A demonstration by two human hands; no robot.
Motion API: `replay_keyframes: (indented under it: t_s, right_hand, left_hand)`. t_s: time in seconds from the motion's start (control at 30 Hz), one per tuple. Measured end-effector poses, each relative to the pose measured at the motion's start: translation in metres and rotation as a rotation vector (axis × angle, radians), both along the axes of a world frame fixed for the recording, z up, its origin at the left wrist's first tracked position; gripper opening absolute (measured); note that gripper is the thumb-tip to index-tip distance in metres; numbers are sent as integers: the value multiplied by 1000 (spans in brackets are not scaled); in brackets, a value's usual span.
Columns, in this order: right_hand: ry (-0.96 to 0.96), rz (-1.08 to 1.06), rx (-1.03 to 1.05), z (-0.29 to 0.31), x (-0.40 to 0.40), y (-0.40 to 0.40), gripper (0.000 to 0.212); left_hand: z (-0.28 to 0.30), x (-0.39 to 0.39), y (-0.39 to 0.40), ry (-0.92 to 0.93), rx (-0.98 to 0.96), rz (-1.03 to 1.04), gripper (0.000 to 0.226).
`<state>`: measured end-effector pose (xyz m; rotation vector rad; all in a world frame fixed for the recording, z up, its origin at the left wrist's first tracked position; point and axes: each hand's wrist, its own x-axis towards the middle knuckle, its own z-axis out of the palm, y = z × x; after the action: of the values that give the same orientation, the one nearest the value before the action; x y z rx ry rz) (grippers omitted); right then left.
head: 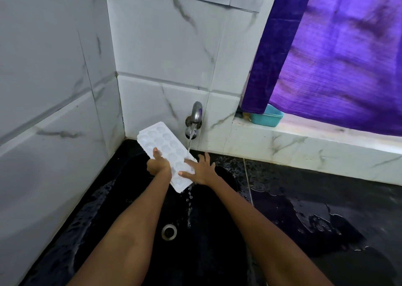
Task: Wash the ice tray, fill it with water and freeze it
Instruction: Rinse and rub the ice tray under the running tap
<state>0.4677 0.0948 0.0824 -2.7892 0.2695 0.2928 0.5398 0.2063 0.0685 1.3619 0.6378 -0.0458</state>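
A white ice tray [162, 143] with several round cells is held tilted over the black sink [139, 209], its far end raised toward the wall corner. My left hand [157, 165] grips the tray's left long edge, thumb on top. My right hand [201, 169] lies with straight, spread fingers on the tray's right side near its lower end. Water runs from the metal tap [196, 113] onto the tray's right edge beside my right fingers and drips off the low end into the sink.
The sink's drain [169, 231] lies below the tray. White marble-look tiles close off the left and back. A wet black counter [315, 209] spreads to the right. On the window ledge sits a teal tub [267, 117] under a purple curtain [335, 57].
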Motion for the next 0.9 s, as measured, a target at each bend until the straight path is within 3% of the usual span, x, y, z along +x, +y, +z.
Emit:
replay_keyframes:
  t_s: [0.1,0.2,0.27,0.37,0.43,0.6,0.7,0.8,0.87,0.9]
  right_hand:
    - [-49,6,-88,-1,2,-3,59]
    - [-35,25,-212,0,6,10,68]
    - [0,51,-119,-2,4,12,71]
    - [-60,50,70,-5,-11,-5,57]
    - [-89,73,30,-10,-20,-14,50]
    - [17,65,-143,-17,-13,-7,70]
    - [31,43,-1,-10,-10,-8,63]
    - [-233,-33,139,-16,-9,-14,46]
    - [-365,-231,392,-17,-9,-9,42]
    - [-332,-349,570,-16,-7,-6,44]
  left_hand:
    - [-1,2,6,-18,12,-17,49]
    - [-5,2,2,-25,44,-33,51]
    - [-5,3,3,-22,52,-24,52]
    - [-6,6,12,-13,32,23,51]
    - [-10,8,19,-2,22,64,51]
    - [-15,4,10,20,-52,104,50]
    - [-8,1,8,2,-57,85,50]
    - [-9,3,7,3,-116,98,49]
    - [-11,-1,5,43,-160,66,48]
    - [-13,-5,4,68,-192,48,48]
